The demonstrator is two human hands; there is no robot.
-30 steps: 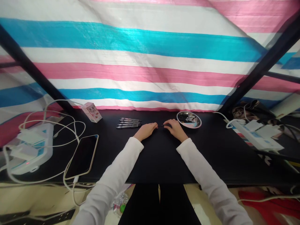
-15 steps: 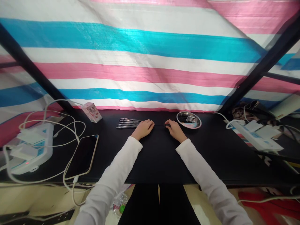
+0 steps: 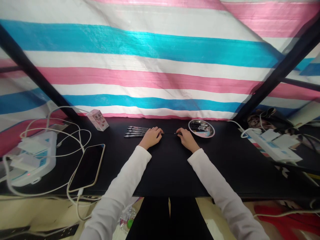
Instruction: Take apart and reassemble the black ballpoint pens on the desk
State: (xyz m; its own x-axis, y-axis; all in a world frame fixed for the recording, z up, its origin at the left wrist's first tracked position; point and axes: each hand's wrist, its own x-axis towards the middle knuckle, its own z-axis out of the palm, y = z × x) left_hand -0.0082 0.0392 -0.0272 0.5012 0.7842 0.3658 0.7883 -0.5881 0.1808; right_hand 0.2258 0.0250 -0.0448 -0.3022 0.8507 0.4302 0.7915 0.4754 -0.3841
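Observation:
My left hand point(image 3: 153, 137) rests at the table's middle, its fingers closed on a pen whose thin tip pokes out past the fingertips. The rest of that pen is hidden under the hand. Just left of it lies a row of several black-and-clear pens point(image 3: 135, 131), side by side, their right ends partly covered by the fingers. Across a short gap, my right hand point(image 3: 186, 138) pinches a small dark piece point(image 3: 178, 133), mostly hidden by the fingers. Beside this hand stands an oval metal bowl point(image 3: 213, 134) with several dark pen parts point(image 3: 199, 126) inside.
On the left are a phone point(image 3: 87, 167), a pink box point(image 3: 98, 120) and a power strip point(image 3: 47, 160) with tangled white cables. Another power strip point(image 3: 276, 148) sits at the right, near a dark bag point(image 3: 265, 118). A striped sheet point(image 3: 160, 78) hangs behind the black table point(image 3: 170, 173).
My left hand has shifted very slightly left, and the pen tip shows a little more past its fingers. My right hand stays nearly in place.

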